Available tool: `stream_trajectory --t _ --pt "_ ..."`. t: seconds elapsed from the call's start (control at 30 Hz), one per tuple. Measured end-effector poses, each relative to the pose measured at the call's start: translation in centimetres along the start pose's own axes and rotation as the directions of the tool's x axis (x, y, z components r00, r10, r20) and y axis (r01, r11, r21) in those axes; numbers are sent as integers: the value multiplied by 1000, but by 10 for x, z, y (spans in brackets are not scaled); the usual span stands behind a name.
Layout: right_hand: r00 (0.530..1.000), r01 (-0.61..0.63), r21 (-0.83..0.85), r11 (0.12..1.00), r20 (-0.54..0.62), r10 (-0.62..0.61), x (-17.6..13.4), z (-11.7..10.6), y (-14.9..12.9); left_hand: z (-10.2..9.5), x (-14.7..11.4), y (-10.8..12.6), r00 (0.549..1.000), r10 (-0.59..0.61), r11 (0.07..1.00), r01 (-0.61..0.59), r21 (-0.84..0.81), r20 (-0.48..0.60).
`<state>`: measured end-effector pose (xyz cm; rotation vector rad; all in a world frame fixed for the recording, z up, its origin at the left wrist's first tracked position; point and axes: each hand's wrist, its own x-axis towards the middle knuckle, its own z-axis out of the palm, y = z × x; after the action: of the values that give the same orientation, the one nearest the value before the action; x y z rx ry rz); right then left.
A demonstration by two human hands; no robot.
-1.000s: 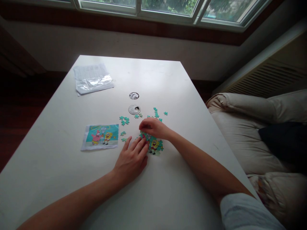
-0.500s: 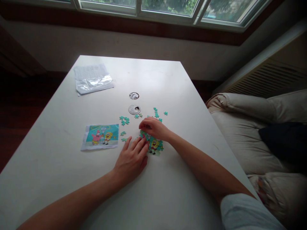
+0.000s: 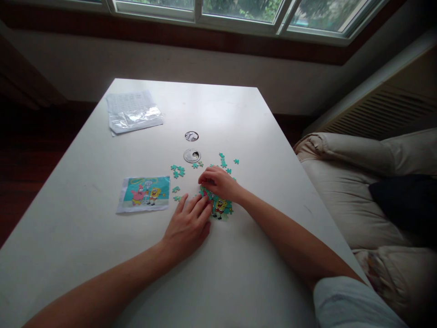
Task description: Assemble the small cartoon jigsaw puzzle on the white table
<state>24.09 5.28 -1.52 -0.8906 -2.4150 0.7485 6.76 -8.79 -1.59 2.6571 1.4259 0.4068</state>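
Around the middle of the white surface [image 3: 239,273], I see almost nothing change over the last second: both hands keep their places at the partly joined puzzle [image 3: 220,208], and the loose pieces [image 3: 175,189] in view lie as they were, so I judge that no new one has gone in. From my remote seat, I see the left hand [image 3: 189,222] with fingers loosely spread over the puzzle's left side, gripping nothing I can make out. The right hand [image 3: 218,182] bends over the far part, fingers curled toward the thumb; whether they pinch a piece, I cannot tell. I count one puzzle, one picture sheet [image 3: 146,193] to the left, one plastic packet [image 3: 134,119] far left, and two round fittings [image 3: 192,156] beyond. One piece lies alone at far right; the others are too small or covered to count.
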Motion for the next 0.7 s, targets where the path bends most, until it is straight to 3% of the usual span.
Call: stream_trajectory --t 0.3,0.7 --pt "999 -22 95 995 27 19 -3 -10 10 -1 0 0 1000 4 1000 -4 4 5" --pt "996 -71 95 993 57 66 -5 -19 12 -3 0 0 1000 5 1000 -5 12 -5"
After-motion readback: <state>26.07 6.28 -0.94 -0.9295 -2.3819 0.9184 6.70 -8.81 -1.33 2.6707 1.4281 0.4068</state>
